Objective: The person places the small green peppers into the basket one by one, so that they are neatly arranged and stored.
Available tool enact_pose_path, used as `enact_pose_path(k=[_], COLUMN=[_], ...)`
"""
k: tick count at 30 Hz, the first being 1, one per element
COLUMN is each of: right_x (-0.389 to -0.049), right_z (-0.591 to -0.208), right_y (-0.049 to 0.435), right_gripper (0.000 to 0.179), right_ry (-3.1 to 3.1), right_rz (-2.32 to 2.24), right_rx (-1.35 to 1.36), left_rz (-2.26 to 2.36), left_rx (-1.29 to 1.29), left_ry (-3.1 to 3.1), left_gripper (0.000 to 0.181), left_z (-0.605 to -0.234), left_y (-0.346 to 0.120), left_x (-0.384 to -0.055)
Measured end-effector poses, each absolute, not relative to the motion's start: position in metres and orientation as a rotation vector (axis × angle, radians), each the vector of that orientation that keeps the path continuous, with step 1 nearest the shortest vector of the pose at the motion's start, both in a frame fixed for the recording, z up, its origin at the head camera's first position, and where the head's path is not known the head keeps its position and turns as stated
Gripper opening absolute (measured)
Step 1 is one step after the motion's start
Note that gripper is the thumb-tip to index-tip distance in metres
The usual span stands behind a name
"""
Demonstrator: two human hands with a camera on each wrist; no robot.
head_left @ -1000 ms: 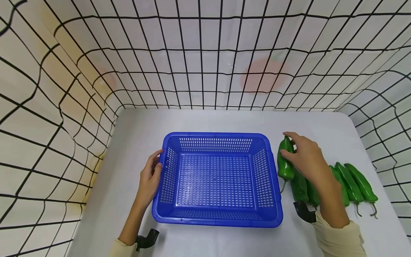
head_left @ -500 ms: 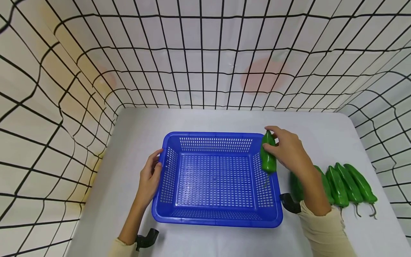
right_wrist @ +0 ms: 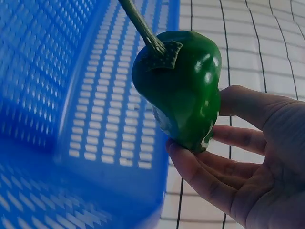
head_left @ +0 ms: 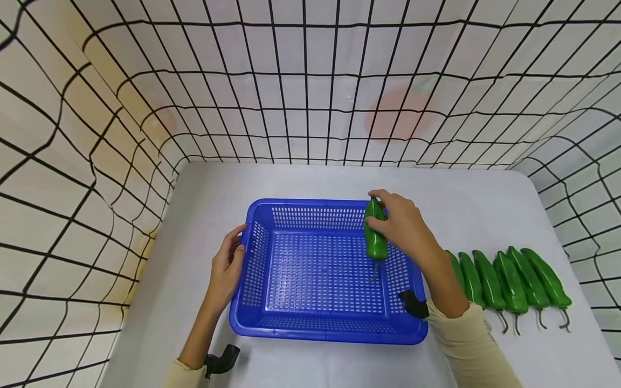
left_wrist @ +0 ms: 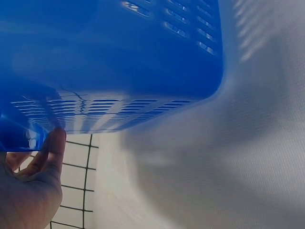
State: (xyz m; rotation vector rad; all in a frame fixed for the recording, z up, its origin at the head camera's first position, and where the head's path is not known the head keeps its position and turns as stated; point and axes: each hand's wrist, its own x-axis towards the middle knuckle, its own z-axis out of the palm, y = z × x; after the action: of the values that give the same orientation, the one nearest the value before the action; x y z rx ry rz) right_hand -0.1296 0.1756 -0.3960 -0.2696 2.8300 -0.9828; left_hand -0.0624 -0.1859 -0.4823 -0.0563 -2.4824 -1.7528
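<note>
My right hand [head_left: 400, 221] pinches a glossy green chili pepper [head_left: 376, 242] near its tip. The pepper hangs stem down over the right part of a blue plastic basket [head_left: 327, 339], clear of its floor. In the right wrist view, thumb and fingers hold the pepper [right_wrist: 190, 86] at its narrow end, with the stem pointing up and left. At the basket's left side, my left hand [head_left: 227, 267] rests its fingertips and thumb against the outside, by the rim. The left wrist view shows those fingers [left_wrist: 56, 148] touching the wall just below the rim.
Several green peppers [head_left: 509, 283] lie in a row on the white table [head_left: 310, 183], right of the basket; my right forearm partly covers the nearest. Black wire mesh [head_left: 330, 108] rises at the back and both sides. Each wrist carries a black mount [head_left: 223, 360].
My right hand has lifted the pepper from beside the basket and carried it left, over the rim and above the basket's inside. My left hand and the basket have stayed put.
</note>
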Motion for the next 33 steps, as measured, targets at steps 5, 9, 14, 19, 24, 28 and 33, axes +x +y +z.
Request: enact_pose_path(k=[5, 9, 14, 19, 24, 28, 33], right_x=[-0.131, -0.131, -0.131, -0.131, -0.132, -0.133, -0.134], right_z=[-0.400, -0.404, -0.409, -0.415, -0.420, -0.425, -0.429], right_y=[0.155, 0.142, 0.127, 0.112, 0.097, 0.086, 0.074], right_gripper=[0.056, 0.055, 0.054, 0.053, 0.053, 0.053, 0.053], right_ry=[2.806, 2.792, 2.771, 2.738, 2.717, 2.715, 2.685], right_rz=[-0.961, -0.975, -1.047, -1.097, -1.100, -1.100, -1.108], right_rx=[-0.319, -0.321, -0.318, -0.350, -0.382, -0.417, -0.445], left_rz=[-1.753, -1.763, -1.775, -1.772, -1.766, -1.769, -1.784], left_rx=[-0.057, -0.060, -0.056, -0.070, -0.078, -0.081, -0.081], left_ry=[-2.484, -2.482, -2.473, -2.466, -2.472, -2.475, -2.458], left_gripper=[0.043, 0.043, 0.043, 0.044, 0.045, 0.045, 0.045], left_z=[-0.483, -0.483, -0.484, -0.485, -0.486, -0.480, -0.487], left_y=[-0.186, -0.186, -0.186, -0.187, -0.187, -0.186, -0.188], left_x=[-0.063, -0.063, -0.063, -0.063, -0.066, -0.064, -0.064])
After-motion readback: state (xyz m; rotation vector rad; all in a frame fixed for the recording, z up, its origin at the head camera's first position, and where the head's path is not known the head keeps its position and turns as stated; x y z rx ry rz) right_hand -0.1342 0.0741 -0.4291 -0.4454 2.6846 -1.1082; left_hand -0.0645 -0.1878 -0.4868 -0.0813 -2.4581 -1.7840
